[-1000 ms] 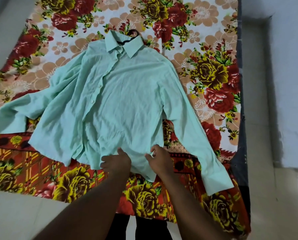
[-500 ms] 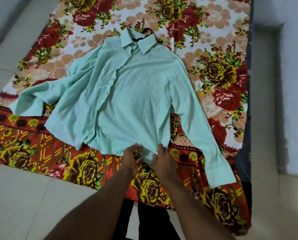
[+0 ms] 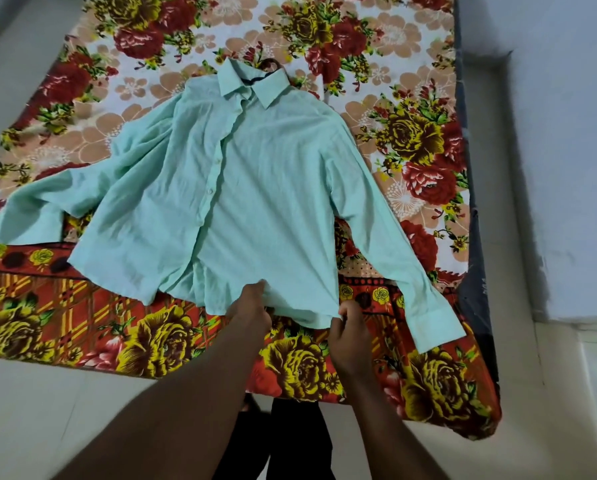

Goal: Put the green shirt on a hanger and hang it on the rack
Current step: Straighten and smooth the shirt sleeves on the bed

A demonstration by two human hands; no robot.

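The green shirt (image 3: 255, 188) lies face up and spread flat on the flowered sheet (image 3: 425, 140) of a bed, collar (image 3: 252, 83) at the far end and hem (image 3: 300, 315) nearest the person, with both sleeves thrown out to the sides. A dark curved hook (image 3: 272, 63) pokes out past the collar, and a dark strip shows inside the neck opening, so the hanger appears to be already inside the shirt, though its shoulders are hidden under the cloth and I cannot be sure it sits properly in both. The front looks closed along the button line, at least in its upper part. Both hands are at the hem: the left hand (image 3: 250, 306) has its fingers curled over the edge near the middle, gripping the cloth, and the right hand (image 3: 348, 325) pinches the hem just beside it, toward the right side seam. This looks like smoothing or tugging the body of the shirt straight. By my judgement the first half of the task is about done, and what is left is to lift the shirt by the hook and carry it to the rack, which is nowhere in view.
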